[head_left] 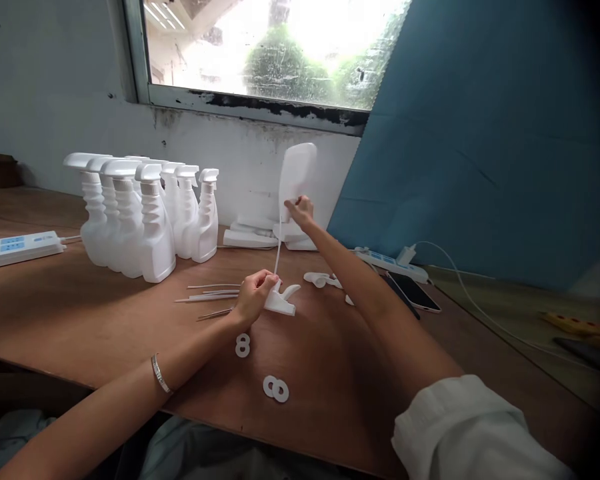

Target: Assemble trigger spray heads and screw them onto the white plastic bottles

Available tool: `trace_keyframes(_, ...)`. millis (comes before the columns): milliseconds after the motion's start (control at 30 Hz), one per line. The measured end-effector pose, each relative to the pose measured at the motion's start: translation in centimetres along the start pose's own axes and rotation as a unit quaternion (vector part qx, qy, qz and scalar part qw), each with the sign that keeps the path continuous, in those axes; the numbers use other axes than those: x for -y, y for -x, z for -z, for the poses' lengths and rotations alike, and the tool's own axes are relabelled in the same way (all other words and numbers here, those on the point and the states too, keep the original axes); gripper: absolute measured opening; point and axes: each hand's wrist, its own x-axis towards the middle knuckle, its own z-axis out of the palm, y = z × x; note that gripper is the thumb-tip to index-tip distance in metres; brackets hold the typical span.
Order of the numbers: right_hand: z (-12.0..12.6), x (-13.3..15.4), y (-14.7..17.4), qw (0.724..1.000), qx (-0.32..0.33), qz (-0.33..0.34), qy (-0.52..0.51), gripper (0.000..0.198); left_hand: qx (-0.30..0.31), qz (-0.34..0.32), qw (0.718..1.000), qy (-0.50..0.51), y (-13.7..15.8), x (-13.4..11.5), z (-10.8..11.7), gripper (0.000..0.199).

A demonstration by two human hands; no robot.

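My right hand [301, 212] is closed around the neck of a white spray bottle [299, 167], raised and turned upside down with its base up. My left hand [256, 293] grips a white trigger sprayer head [280, 305], also inverted, low over the table. From that head a thin white dip tube [279, 250] rises to the bottle's neck; whether its tip is inside, I cannot tell. Several loose dip tubes [207, 297] lie beside my left hand. White ring washers [243, 345] rest nearer me, with another overlapping pair of washers [280, 391] by the front edge.
Several assembled spray bottles [153, 233] stand at the left, near a power strip [20, 249]. Bottles lying down [250, 235] are against the wall. Loose sprayer heads [321, 279], a phone [414, 292] and another power strip [397, 264] with a cable are on the right.
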Motion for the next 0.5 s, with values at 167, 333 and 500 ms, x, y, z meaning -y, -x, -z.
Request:
trace_keyframes(167, 1.4, 1.0, -1.0, 0.981, -0.022, -0.068, -0.179, 0.02, 0.019, 0.001, 1.0, -0.009, 0.0, 0.1, -0.1, 0.03)
trace_keyframes(333, 1.9, 1.8, -0.5, 0.949, -0.025, -0.113, -0.293, 0.02, 0.025, 0.0, 1.0, -0.018, 0.0, 0.2, -0.1, 0.03)
trace_keyframes(500, 2.5, 2.6, 0.5, 0.928, -0.003, -0.122, -0.353, 0.02, 0.03, 0.003, 0.999, -0.013, 0.1, 0.1, -0.1, 0.03)
